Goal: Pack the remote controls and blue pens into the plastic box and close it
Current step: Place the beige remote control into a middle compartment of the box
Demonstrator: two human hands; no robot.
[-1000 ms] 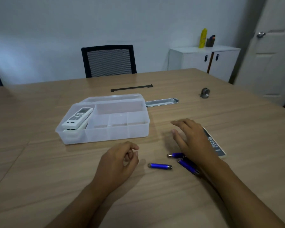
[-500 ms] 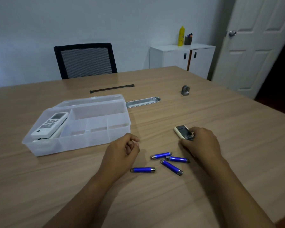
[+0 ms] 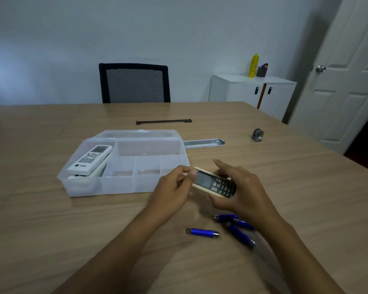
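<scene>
**Dark remote held in both hands**

Right hand (image 3: pixel 240 192) cradles the dark remote (image 3: pixel 216 185); left hand (image 3: pixel 172 189) pinches its end. It hovers at 3 o'clock of the open plastic box (image 3: pixel 106 187), where a white remote (image 3: pixel 89 159) lies. Blue pens (image 3: pixel 203 232) rest at 6 o'clock.

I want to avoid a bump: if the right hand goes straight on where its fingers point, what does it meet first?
Probably the near right corner of the clear plastic box; the right hand points there, though depth is unclear.
</scene>
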